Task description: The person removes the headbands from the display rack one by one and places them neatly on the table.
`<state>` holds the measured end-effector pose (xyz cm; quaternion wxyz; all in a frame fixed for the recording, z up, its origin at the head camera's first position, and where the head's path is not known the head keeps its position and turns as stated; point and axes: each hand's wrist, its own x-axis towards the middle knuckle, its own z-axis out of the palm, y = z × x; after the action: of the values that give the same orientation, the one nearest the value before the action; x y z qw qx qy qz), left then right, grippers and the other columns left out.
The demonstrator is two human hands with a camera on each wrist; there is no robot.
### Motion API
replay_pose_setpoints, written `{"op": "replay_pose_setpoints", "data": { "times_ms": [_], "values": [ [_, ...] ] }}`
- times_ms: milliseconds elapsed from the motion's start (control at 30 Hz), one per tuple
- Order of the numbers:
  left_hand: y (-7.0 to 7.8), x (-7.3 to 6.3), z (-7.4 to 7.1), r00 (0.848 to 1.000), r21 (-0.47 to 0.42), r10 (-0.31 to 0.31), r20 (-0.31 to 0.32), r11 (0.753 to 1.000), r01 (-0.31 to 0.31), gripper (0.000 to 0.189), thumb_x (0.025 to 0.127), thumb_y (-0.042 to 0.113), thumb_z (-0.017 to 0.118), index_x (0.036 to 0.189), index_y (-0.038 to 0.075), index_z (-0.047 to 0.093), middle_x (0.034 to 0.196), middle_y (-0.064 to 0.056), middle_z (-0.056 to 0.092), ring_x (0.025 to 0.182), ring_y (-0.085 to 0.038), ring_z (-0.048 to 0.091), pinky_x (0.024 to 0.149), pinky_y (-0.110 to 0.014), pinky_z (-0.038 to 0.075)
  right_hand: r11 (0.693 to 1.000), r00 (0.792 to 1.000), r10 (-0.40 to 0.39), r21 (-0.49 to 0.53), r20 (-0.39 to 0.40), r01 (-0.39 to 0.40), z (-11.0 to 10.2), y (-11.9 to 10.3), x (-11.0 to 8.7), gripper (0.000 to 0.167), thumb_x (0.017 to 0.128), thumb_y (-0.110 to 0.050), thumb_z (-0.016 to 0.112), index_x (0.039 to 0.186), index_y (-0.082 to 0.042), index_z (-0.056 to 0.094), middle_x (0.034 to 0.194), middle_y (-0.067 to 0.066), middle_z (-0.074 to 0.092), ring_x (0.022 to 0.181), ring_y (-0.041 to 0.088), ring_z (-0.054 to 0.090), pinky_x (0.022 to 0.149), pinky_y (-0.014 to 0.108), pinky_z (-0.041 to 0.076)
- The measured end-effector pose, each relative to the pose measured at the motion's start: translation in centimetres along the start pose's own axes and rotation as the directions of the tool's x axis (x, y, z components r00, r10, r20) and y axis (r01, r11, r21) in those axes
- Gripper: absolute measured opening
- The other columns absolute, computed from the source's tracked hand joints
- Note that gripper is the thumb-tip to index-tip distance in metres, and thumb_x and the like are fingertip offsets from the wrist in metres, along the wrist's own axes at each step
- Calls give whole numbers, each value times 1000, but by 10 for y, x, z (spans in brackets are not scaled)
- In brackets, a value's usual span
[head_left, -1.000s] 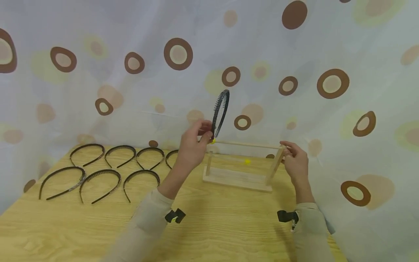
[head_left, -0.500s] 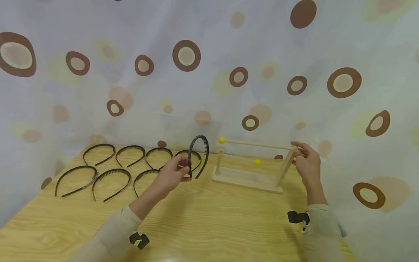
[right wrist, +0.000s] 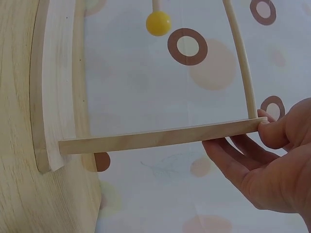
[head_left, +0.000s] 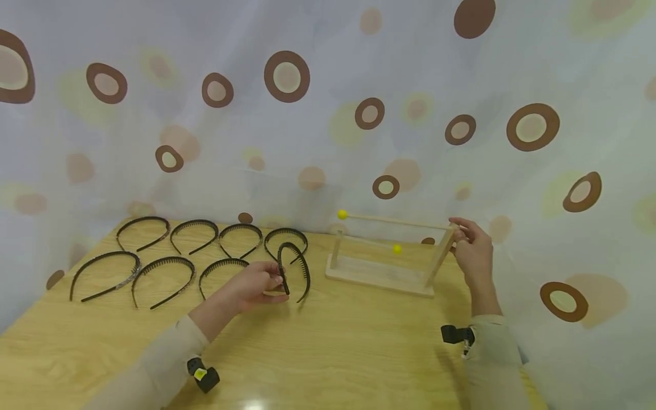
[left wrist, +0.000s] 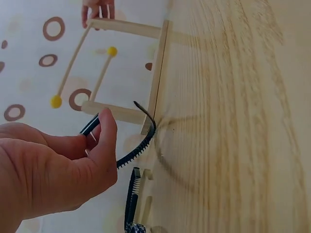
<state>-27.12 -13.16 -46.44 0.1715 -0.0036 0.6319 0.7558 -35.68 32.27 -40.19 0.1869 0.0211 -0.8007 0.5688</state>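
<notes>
Between thumb and fingers, my left hand (head_left: 256,286) pinches one end of a black toothed headband (head_left: 306,272), whose arch stands up over the table. The left wrist view shows the hand (left wrist: 63,165) with the headband (left wrist: 148,141) curving away from the fingertips. My right hand (head_left: 472,250) grips the top of the right upright of a wooden rack (head_left: 379,276). Close up, that hand (right wrist: 272,165) has its thumb at the top end of the upright (right wrist: 160,138) and its fingers beneath. Two rods with yellow balls (head_left: 342,214) run leftward on the rack; no headband hangs on them.
Several black headbands (head_left: 164,259) lie in two rows on the left of the wooden table (head_left: 328,353). One back-row headband (head_left: 287,230) lies just behind the held one. A patterned curtain (head_left: 318,136) hangs behind the table.
My left hand has carried the headband from beside the upper rod's ball end down and leftward, low toward the table. The right hand keeps its grip on the rack.
</notes>
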Motion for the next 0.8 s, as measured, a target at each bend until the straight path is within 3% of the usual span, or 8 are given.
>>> {"op": "replay_pose_setpoints", "data": {
  "times_ms": [233, 467, 633, 767, 800],
  "values": [
    [0, -1, -14, 998, 101, -55, -7, 993, 56, 38, 104, -6, 46, 141, -17, 43, 121, -27, 48, 101, -30, 58, 93, -43, 55, 999, 1000, 16, -31, -4, -16, -3, -7, 1, 40, 109, -9, 40, 145, -11, 59, 139, 22, 54, 115, 28, 58, 84, 26, 57],
    [-4, -7, -31, 997, 231, -64, -42, 970, 72, 45, 102, -3, 55, 142, -20, 41, 109, -26, 59, 92, -29, 66, 87, -43, 58, 998, 1000, 27, -54, 10, -26, -2, -10, 2, 41, 109, -11, 39, 146, -10, 57, 138, 22, 54, 118, 30, 57, 87, 29, 56],
    [-3, -10, -42, 995, 348, -53, -86, 934, 79, 36, 102, 4, 57, 132, -16, 56, 106, -22, 63, 87, -26, 69, 79, -39, 61, 999, 1000, 20, -45, 14, -19, -3, -8, 3, 42, 109, -9, 38, 145, -12, 58, 139, 21, 54, 119, 30, 56, 88, 29, 55],
    [1, -14, -47, 995, 464, -25, -99, 883, 68, 22, 103, 8, 58, 104, -11, 68, 92, -18, 64, 78, -25, 67, 74, -38, 61, 999, 1000, 20, -42, 23, -19, -3, -7, 2, 41, 109, -10, 38, 145, -13, 58, 140, 22, 53, 121, 30, 56, 90, 31, 54],
    [2, -15, -48, 995, 510, -15, -94, 858, 61, 23, 104, 10, 59, 95, -10, 69, 86, -16, 64, 76, -25, 68, 73, -38, 61, 999, 999, 24, -42, 26, -23, -4, -7, 2, 41, 109, -10, 39, 146, -13, 58, 141, 22, 53, 121, 30, 56, 90, 31, 54]
  ]
}}
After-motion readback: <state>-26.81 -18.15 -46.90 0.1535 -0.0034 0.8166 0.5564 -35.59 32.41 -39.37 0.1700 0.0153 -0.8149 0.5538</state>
